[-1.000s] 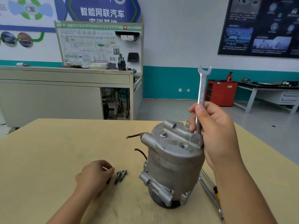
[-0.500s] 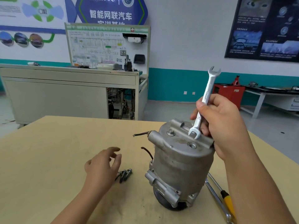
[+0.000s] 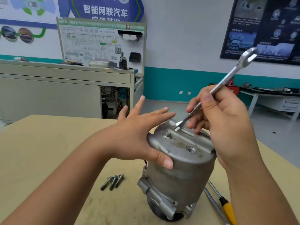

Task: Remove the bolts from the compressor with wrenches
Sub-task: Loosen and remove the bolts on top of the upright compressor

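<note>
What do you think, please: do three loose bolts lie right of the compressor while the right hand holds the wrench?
Not quite: the head view shows the three loose bolts lying left of the compressor, not right. The right hand does hold the wrench.

The compressor point(image 3: 181, 168) is dull silver-grey all over, with a brownish, rusty-looking smudge on its top face. The wrench point(image 3: 225, 80) is bright shiny silver, and the three bolts point(image 3: 113, 181) are a darker grey metal. The table point(image 3: 40, 151) is pale tan, kinda speckled with dark grubby marks near the compressor's base. The screwdriver point(image 3: 228, 211) has a yellow handle with a black collar. The back wall point(image 3: 178, 38) is white with a teal band low down. The sign point(image 3: 105, 10) is blue with white characters, the poster point(image 3: 263, 26) is near-black navy with pale bluish pictures, and the cabinet point(image 3: 48, 95) is beige-grey.
</note>
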